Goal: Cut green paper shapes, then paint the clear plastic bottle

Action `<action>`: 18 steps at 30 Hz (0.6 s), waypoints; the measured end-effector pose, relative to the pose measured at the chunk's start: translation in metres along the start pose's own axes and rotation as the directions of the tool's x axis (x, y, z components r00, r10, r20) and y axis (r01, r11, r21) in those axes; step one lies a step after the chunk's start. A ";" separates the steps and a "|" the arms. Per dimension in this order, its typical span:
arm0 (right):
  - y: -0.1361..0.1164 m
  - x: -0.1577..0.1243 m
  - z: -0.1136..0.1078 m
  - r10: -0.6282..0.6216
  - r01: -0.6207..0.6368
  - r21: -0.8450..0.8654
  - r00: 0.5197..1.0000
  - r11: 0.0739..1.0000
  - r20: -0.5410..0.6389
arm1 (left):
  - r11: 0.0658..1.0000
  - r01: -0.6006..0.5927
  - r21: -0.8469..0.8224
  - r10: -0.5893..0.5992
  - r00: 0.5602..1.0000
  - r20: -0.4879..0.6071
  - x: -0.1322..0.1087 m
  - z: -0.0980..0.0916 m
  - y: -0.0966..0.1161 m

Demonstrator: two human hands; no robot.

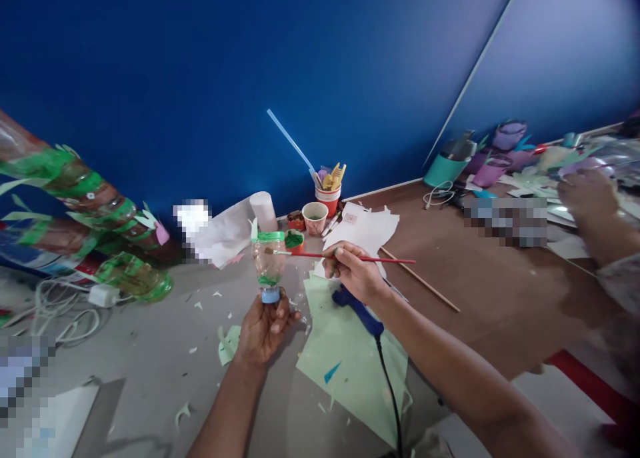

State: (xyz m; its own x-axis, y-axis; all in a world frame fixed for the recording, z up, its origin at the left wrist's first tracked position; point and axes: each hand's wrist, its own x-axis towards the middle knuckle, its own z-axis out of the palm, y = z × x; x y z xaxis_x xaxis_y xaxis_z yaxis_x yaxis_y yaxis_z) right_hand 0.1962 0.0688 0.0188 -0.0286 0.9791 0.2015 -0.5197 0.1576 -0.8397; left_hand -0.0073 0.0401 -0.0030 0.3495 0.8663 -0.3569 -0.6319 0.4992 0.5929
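My left hand (265,328) grips a small clear plastic bottle (269,261) by its blue cap (271,295), holding it upside down. Green paint bands the bottle's top and its lower part, while brownish paint tints the middle. Between the fingers of my right hand (353,270) is a red-handled paintbrush (385,259), its bristles at the bottle's side; whether they touch it I cannot tell. Just behind the bottle stands a small cup of green paint (294,239). A blue glue gun (361,311) lies on green paper (345,371) beneath my right wrist.
Behind are a paper cup (315,219), a red-and-white cup (328,199) of plastic cutlery and a white roll (263,210). A wooden stick (423,281) lies right. Painted bottle trunks (105,205) lean left beside white cables (70,315). Another person's hand (590,198) is at far right.
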 end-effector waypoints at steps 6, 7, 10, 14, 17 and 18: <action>-0.003 0.000 -0.002 -0.022 0.022 -0.037 1.000 0.999 -0.006 | 0.998 -0.002 0.060 0.004 0.999 -0.034 -0.001 0.005 0.000; -0.003 0.000 -0.002 -0.018 0.018 -0.048 1.000 0.999 0.009 | 0.998 -0.003 0.059 0.006 0.999 -0.041 -0.001 0.006 -0.001; -0.003 0.001 -0.003 -0.018 0.018 -0.071 1.000 0.997 0.002 | 0.999 -0.018 0.047 0.020 0.999 -0.043 -0.001 0.005 -0.001; -0.004 0.002 -0.004 -0.039 0.034 -0.102 0.998 0.994 -0.045 | 0.995 -0.068 0.072 0.068 0.998 0.006 0.001 0.002 -0.003; -0.004 0.003 -0.004 -0.020 0.017 -0.115 0.999 0.993 -0.028 | 0.990 -0.100 0.099 0.098 0.995 0.029 0.003 0.000 -0.005; -0.004 0.003 -0.005 -0.022 0.018 -0.113 0.999 0.993 -0.033 | 0.989 -0.106 0.105 0.103 0.994 0.029 0.004 0.000 -0.006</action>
State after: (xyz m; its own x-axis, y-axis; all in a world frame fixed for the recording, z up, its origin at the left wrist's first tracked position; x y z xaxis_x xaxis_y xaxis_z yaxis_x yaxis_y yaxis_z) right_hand 0.2019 0.0722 0.0204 0.0106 0.9791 0.2030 -0.4204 0.1885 -0.8875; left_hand -0.0024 0.0404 -0.0082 0.3024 0.9134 -0.2724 -0.5895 0.4038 0.6996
